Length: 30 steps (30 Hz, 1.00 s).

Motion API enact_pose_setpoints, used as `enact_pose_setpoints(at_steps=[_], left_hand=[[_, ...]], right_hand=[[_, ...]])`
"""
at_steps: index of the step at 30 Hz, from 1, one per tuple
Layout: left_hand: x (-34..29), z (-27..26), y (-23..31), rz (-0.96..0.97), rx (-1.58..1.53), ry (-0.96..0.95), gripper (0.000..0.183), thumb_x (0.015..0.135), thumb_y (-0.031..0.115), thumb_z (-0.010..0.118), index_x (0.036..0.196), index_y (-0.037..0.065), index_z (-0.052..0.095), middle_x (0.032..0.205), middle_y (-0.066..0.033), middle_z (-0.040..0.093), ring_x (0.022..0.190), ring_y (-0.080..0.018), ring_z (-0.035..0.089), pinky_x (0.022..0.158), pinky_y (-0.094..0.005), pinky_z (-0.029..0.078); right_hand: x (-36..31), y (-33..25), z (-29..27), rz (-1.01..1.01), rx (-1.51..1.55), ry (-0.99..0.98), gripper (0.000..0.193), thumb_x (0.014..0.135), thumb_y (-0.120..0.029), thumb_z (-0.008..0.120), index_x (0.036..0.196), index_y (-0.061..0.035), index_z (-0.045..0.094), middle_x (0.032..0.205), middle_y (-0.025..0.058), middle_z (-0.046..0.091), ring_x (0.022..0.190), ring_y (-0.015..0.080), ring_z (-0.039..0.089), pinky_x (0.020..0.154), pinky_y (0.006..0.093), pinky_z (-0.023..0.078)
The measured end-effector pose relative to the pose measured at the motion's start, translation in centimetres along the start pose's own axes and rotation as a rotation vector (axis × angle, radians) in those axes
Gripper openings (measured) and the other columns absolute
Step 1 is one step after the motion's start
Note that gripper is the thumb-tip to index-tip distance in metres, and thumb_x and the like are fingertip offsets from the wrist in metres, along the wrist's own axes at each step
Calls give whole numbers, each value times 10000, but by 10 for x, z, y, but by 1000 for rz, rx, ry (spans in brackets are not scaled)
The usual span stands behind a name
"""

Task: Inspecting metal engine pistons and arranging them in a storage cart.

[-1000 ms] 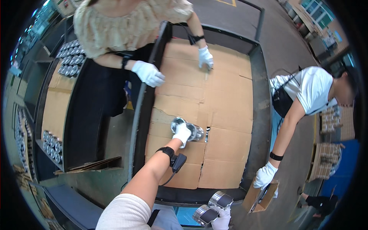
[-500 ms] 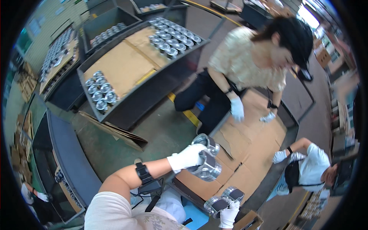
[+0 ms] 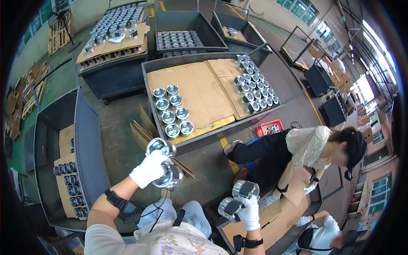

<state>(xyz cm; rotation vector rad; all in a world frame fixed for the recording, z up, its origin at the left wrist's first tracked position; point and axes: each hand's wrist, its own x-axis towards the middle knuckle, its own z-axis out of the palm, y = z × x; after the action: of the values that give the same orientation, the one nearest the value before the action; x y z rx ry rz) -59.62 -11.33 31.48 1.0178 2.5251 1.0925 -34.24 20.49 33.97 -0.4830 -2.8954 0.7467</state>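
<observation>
My left hand (image 3: 148, 169), in a white glove, is closed on two shiny metal engine pistons: an upper piston (image 3: 160, 146) and a lower piston (image 3: 171, 175). It hangs over the floor, short of the near edge of a dark metal cart (image 3: 212, 135). My right hand (image 3: 250, 213), gloved too, grips another pair farther right: one piston (image 3: 246, 188) above and a second piston (image 3: 229, 208) at its left. Inside the cart, standing pistons (image 3: 168, 117) fill two short rows at the left of the cardboard (image 3: 195, 87). A larger group of pistons (image 3: 257, 85) covers its right end.
A cardboard-lined cart (image 3: 272, 231) lies at my right, where a co-worker (image 3: 306, 148) bends over it; another person (image 3: 318, 236) is beyond. Folded cardboard (image 3: 146, 136) leans against the front cart. A dark bin (image 3: 91, 157) with pistons stands left. A red crate (image 3: 268, 127) sits beside the front cart.
My view has swung left, from the cardboard-lined cart toward the cart with pistons. Both hands have moved away from the cardboard-lined cart, each keeping its two pistons.
</observation>
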Motion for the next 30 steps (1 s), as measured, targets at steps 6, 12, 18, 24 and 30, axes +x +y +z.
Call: enact_pose_setpoints(at_steps=[6,12,18,24,30], left_hand=[[-23,-35,-39,-157,38,69,309,600,42,608,886,101,709,922,-138,608,926,-333,579,858,-415,470],[-8,-19,-54,-312,34,126,263,640,52,614,879,98,715,900,-127,634,891,-317,601,834,-400,486],[55,11,-51,-555,4,160,295,624,36,628,899,88,720,970,-145,629,953,-316,584,895,-380,457],[103,20,-45,-787,-80,167,325,611,9,597,907,67,719,1039,-197,614,977,-333,596,904,-377,462],[146,16,-56,-823,26,139,302,631,59,656,923,104,720,1118,-230,575,1028,-363,576,924,-405,456]], right_hand=[[132,-27,19,-152,-51,-294,380,651,-14,615,986,-172,700,1124,198,549,962,374,591,844,422,498],[292,-19,79,-436,-101,-384,316,696,-26,594,980,-125,692,1084,243,546,934,399,589,794,443,507],[441,44,220,-357,-73,-511,266,869,-236,474,1032,-47,567,1021,285,585,869,449,612,776,504,487],[484,23,280,-77,24,-723,431,855,-354,474,1190,-84,466,916,287,634,851,446,627,763,507,490],[494,21,318,-76,-100,-809,432,859,-363,457,1179,-74,484,891,275,642,844,439,631,769,504,493]])
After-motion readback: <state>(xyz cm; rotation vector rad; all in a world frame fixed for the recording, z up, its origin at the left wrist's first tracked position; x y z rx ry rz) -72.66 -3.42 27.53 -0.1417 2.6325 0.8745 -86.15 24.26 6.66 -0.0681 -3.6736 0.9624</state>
